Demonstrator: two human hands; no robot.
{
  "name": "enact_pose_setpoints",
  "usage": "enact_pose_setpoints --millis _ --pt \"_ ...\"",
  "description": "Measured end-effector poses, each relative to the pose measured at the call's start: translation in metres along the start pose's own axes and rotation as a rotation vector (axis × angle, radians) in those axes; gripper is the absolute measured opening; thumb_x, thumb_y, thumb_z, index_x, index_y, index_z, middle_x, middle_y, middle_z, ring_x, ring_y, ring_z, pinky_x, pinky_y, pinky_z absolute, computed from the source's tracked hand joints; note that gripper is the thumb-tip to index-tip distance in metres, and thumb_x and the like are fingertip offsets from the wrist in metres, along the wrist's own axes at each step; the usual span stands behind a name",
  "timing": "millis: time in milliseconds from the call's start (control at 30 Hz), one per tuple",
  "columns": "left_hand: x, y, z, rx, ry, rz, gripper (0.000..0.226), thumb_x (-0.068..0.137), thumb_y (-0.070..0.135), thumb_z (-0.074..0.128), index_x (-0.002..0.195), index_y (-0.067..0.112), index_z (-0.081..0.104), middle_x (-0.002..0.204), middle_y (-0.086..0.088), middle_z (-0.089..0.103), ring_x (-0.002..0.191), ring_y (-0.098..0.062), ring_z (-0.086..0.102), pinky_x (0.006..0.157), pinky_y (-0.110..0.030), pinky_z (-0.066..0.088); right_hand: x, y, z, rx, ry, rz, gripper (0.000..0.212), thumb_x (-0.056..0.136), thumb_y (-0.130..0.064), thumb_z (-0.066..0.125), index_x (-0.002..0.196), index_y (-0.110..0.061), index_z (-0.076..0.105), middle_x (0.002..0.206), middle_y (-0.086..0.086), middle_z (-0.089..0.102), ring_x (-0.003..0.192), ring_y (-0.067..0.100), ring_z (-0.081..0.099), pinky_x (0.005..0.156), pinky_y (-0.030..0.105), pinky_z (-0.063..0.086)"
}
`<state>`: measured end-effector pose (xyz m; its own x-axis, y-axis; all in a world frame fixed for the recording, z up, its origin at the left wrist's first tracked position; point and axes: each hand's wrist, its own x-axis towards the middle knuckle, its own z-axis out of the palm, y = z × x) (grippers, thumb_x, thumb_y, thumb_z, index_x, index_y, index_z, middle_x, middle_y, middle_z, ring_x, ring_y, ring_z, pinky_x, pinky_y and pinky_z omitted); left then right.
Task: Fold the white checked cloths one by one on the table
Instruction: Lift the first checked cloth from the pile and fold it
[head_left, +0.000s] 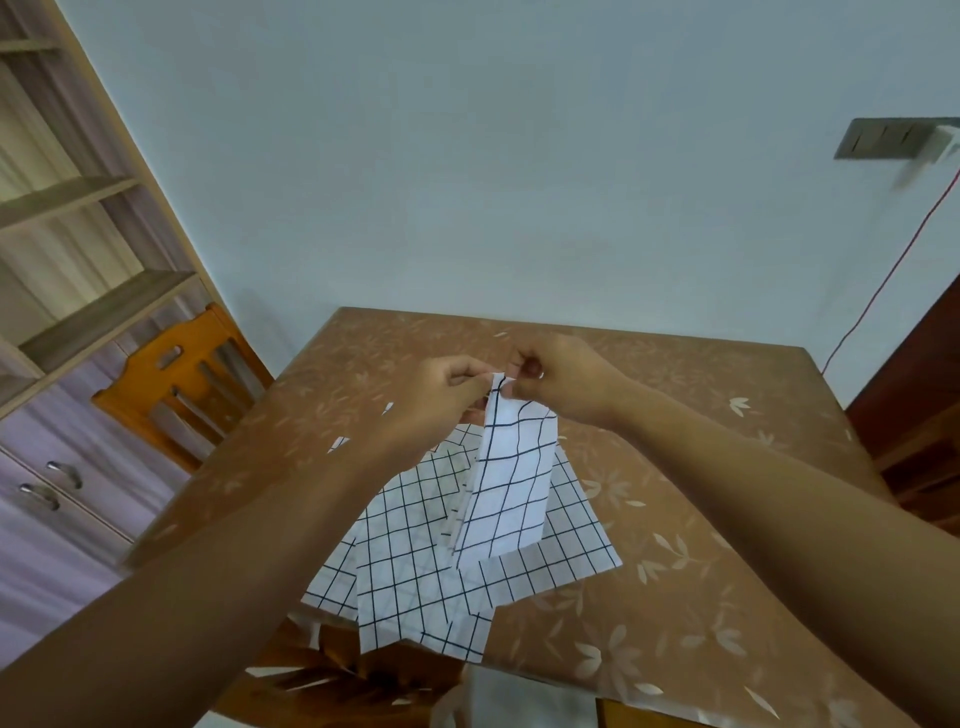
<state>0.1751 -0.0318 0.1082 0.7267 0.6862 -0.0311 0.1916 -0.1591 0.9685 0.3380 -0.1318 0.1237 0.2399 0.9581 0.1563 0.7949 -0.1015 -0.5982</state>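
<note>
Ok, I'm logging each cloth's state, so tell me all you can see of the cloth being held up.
The held cloth is white with a thin dark grid and looks like light fabric. Folded into a narrow strip, it hangs down, tilted, above the pile on the table. The left hand and right hand pinch its top edge together.

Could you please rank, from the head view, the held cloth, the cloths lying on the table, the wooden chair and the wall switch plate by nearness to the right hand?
From the right hand:
1. Held cloth, pinched at its top edge, hanging below the hand.
2. Cloths on the table, below and nearer the camera.
3. Wooden chair, off the table's left side.
4. Wall switch plate, high on the right.
</note>
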Motion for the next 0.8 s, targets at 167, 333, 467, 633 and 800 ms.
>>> enact_pose_setpoints --millis 167,333,467,633,800 --pt "0.002 -0.003 -0.003 0.033 -0.009 0.048 0.013 0.097 0.023 0.068 0.096 0.014 0.078 0.078 0.005 0.075 0.07 -0.003 0.069 0.069 -0.021 0.056 0.003 0.0 0.003 -0.01 0.003 0.016 0.013 0.086 -0.021 0.079 0.087 -0.017 0.066 0.083 -0.001 0.07 0.078 0.014 0.064 0.078 0.035 0.053" --pt "0.004 -0.004 0.0 0.171 0.038 0.113 0.007 0.092 0.025 0.076 0.093 0.017 0.074 0.078 -0.001 0.073 0.066 -0.005 0.062 0.062 -0.015 0.052 0.003 0.003 0.003 -0.006 0.019 0.01 0.016 0.088 -0.028 0.077 0.088 -0.015 0.067 0.084 -0.001 0.07 0.077 0.012 0.063 0.071 0.027 0.049" --pt "0.007 -0.008 -0.003 0.195 0.058 0.141 0.007 0.097 0.024 0.07 0.092 0.019 0.073 0.074 0.003 0.069 0.062 -0.004 0.057 0.063 -0.02 0.05 0.004 0.016 0.005 -0.12 -0.013 -0.006 0.02 0.089 -0.034 0.075 0.09 -0.015 0.067 0.103 0.005 0.064 0.097 0.018 0.055 0.082 0.037 0.045" --pt "0.006 -0.003 -0.014 0.228 0.057 0.228 0.011 0.099 0.017 0.066 0.091 0.022 0.071 0.074 0.016 0.066 0.062 0.007 0.054 0.062 -0.009 0.043 0.0 0.049 0.002 -0.3 -0.168 0.213 0.041 0.088 -0.051 0.069 0.125 -0.033 0.066 0.158 0.006 0.032 0.149 0.033 0.021 0.118 0.056 0.027" --pt "0.007 -0.004 -0.03 0.251 0.137 0.212 0.01 0.1 0.016 0.063 0.095 0.015 0.071 0.072 0.01 0.063 0.048 0.005 0.049 0.048 -0.009 0.039 -0.011 0.067 -0.012 -0.167 -0.17 0.277 0.037 0.093 -0.04 0.069 0.124 -0.019 0.069 0.134 0.003 0.062 0.125 0.026 0.056 0.104 0.042 0.045"
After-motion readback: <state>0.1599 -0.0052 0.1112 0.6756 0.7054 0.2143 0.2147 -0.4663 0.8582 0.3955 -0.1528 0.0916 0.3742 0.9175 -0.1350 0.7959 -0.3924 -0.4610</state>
